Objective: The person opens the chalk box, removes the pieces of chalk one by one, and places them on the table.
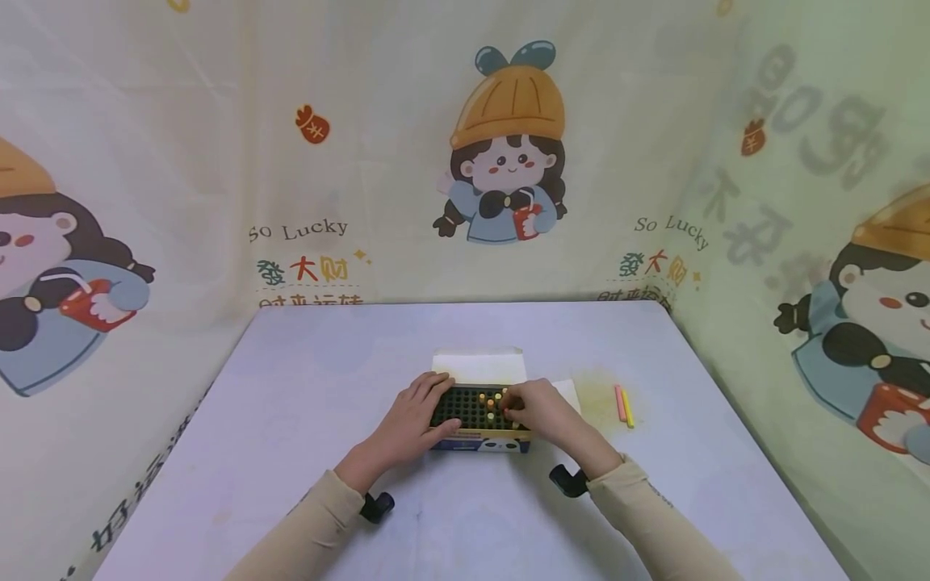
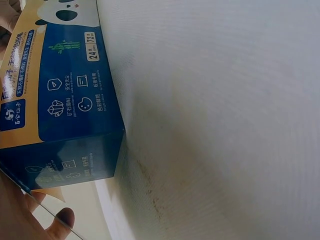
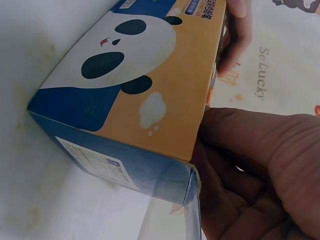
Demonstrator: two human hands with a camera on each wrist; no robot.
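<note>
A blue and orange chalk box [image 1: 479, 444] with a panda on its front sits on the table, its black holed insert [image 1: 465, 411] facing up. Several chalk sticks [image 1: 490, 404] in yellow, orange and green stand in holes toward the insert's right. My left hand [image 1: 410, 420] holds the box's left end, fingers at the back edge and thumb at the front. My right hand [image 1: 541, 411] is over the right part of the insert, thumb and forefinger pinching a reddish chalk stick, mostly hidden by the fingers. The right wrist view shows this hand [image 3: 260, 165] close against the box's top edge.
The white open lid flap [image 1: 479, 367] stands at the back of the box. A pink chalk stick [image 1: 620, 403] and a yellow chalk stick [image 1: 628, 408] lie to the right, by yellowish dust. Printed cloth [image 1: 392, 161] surrounds the white table [image 1: 312, 363].
</note>
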